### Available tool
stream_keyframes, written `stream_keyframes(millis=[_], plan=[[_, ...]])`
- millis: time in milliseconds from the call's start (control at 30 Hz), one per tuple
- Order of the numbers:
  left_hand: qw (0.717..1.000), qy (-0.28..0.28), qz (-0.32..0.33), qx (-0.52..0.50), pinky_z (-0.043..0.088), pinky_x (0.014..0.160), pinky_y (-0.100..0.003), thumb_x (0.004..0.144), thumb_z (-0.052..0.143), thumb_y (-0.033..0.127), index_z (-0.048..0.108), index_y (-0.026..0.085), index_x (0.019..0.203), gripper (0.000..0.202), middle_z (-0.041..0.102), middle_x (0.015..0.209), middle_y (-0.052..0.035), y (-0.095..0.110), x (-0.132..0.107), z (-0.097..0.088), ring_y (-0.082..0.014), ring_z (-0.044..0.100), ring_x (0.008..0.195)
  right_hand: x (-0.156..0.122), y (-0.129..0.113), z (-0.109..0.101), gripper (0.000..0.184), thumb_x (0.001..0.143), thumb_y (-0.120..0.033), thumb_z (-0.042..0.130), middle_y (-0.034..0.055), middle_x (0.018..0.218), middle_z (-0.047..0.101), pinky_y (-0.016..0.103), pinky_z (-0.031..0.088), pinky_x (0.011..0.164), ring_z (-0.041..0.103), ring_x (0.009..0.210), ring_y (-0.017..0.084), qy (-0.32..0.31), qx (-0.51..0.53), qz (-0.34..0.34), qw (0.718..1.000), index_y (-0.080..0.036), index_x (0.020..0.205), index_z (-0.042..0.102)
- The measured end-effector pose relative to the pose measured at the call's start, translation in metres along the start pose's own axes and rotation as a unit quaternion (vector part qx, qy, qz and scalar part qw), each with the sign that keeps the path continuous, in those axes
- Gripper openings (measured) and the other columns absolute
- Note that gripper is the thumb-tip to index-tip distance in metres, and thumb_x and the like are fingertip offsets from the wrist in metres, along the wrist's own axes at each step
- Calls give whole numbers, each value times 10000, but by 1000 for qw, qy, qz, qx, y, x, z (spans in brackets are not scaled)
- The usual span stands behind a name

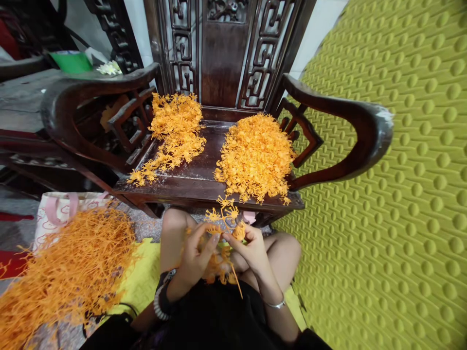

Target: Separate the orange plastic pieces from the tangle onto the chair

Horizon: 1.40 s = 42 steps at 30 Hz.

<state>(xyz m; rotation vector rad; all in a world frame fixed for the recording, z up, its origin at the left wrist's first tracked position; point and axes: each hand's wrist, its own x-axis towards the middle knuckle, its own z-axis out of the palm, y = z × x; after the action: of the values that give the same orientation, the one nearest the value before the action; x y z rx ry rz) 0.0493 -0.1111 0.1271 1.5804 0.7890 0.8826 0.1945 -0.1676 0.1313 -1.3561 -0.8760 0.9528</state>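
My left hand (195, 257) and my right hand (250, 248) meet over my lap, both pinched on a cluster of small orange plastic pieces on a sprue (224, 218). More orange bits lie in my lap beneath the hands. Just beyond them stands a dark carved wooden chair (197, 182). On its seat sit two piles of orange pieces: a looser pile at the left (177, 129) and a denser pile at the right (255, 155).
A big heap of orange plastic strands (65, 272) lies at my left, beside a pink-handled white bag (54, 209). A yellow-green bumpy foam mat (394, 218) covers the floor at right. A green container (71, 61) sits on a dark table at back left.
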Motion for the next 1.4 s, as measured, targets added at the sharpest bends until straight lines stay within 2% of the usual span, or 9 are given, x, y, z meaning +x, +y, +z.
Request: stream_keyframes(millis=[233, 533, 733, 833, 967, 1033, 1133, 1233, 1400], plan=[[999, 30, 14, -15, 460, 749, -283, 899, 542, 327, 599, 169, 835, 180, 641, 819, -47, -7, 4, -8, -200, 584, 799, -2, 6, 0, 339, 698, -476, 745, -12, 663, 546, 222, 411, 574, 456, 607, 106, -43, 40, 23, 998, -168, 717, 603], [997, 42, 65, -16, 471, 715, -283, 868, 589, 329, 638, 170, 718, 224, 646, 733, -41, -3, 17, -19, -189, 591, 737, -7, 1, 3, 506, 752, -617, 627, -52, 528, 348, 228, 264, 481, 300, 506, 81, -110, 73, 75, 988, -189, 564, 433], [992, 76, 95, 15, 443, 897, -365, 822, 651, 249, 702, 182, 674, 171, 679, 694, -19, -3, 18, -23, -181, 609, 703, -15, 6, 11, 430, 767, -578, 636, -54, 576, 358, 224, 277, 490, 293, 527, 80, -122, 81, 90, 985, -195, 662, 471], [979, 175, 103, 8, 469, 843, -340, 834, 651, 265, 692, 178, 698, 166, 668, 707, -3, -5, 20, -34, -169, 594, 678, -20, 7, 6, 391, 776, -552, 640, -45, 592, 397, 224, 304, 495, 332, 545, 89, -129, 72, 93, 985, -201, 687, 494], [893, 421, 153, -42, 467, 718, -271, 917, 560, 319, 608, 191, 734, 228, 576, 678, 42, -2, 28, -73, -146, 538, 683, -25, 9, -12, 425, 794, -543, 625, -55, 549, 347, 231, 281, 479, 302, 514, 83, -128, 48, 92, 986, -197, 620, 450], [868, 459, 175, -72, 473, 773, -285, 871, 633, 316, 597, 182, 697, 223, 554, 644, 42, 2, 32, -87, -153, 560, 734, -25, 10, -18, 438, 806, -557, 603, -54, 554, 345, 235, 280, 488, 302, 518, 83, -116, 35, 82, 989, -195, 618, 444], [863, 449, 191, -129, 486, 831, -299, 784, 718, 307, 634, 176, 742, 161, 603, 730, 30, 5, 33, -85, -156, 594, 822, -23, 10, -15, 424, 826, -544, 583, -53, 564, 342, 235, 260, 486, 291, 525, 84, -101, 13, 56, 993, -195, 628, 449], [874, 406, 170, -207, 517, 810, -296, 776, 702, 303, 619, 189, 782, 140, 632, 827, 16, 5, 30, -63, -147, 611, 836, -20, 4, -2, 427, 840, -516, 575, -56, 553, 311, 238, 235, 484, 262, 518, 84, -101, -11, 20, 995, -196, 598, 428], [908, 251, 29, -336, 551, 767, -290, 829, 599, 296, 578, 189, 845, 110, 610, 840, -17, 0, 24, -35, -141, 623, 781, -18, -5, 11, 443, 873, -477, 534, -58, 549, 264, 246, 211, 490, 243, 505, 85, -103, -43, -33, 993, -203, 574, 357]])
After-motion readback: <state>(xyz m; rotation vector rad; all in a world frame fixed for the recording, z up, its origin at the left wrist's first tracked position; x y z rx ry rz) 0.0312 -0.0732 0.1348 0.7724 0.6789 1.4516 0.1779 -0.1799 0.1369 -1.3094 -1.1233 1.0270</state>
